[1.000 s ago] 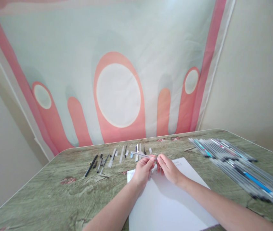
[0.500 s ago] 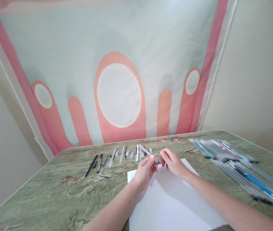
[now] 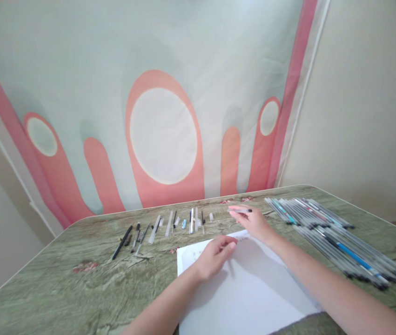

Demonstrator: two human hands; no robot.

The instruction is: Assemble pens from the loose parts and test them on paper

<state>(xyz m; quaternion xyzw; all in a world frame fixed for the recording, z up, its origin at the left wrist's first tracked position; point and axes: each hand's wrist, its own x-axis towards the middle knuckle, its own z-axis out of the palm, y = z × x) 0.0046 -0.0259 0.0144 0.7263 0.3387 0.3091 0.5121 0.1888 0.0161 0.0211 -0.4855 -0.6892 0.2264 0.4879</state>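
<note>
My right hand [image 3: 251, 223] is raised just beyond the top edge of a white paper sheet [image 3: 253, 288]. Its fingers are closed on a slim, clear pen [image 3: 241, 211] with a dark end pointing right; the fingers cover part of it. My left hand [image 3: 217, 256] rests over the upper part of the sheet, fingers curled and thumb pressed against them. Whatever those fingers hold, if anything, is hidden. Small dark marks show on the sheet near its top edge.
Left of the sheet lie a black pen [image 3: 122, 242], clear tubes [image 3: 154, 229], a small light-blue piece [image 3: 184, 224] and a white pen [image 3: 192, 220]. Rows of clear pens or refills [image 3: 330, 251] cover the right side. A patterned cloth [image 3: 163, 135] hangs behind the wooden-patterned table [image 3: 89, 298].
The clear pen has passed from my left hand to my right, which has moved up slightly. My left hand has lowered onto the sheet. The view has turned a little right.
</note>
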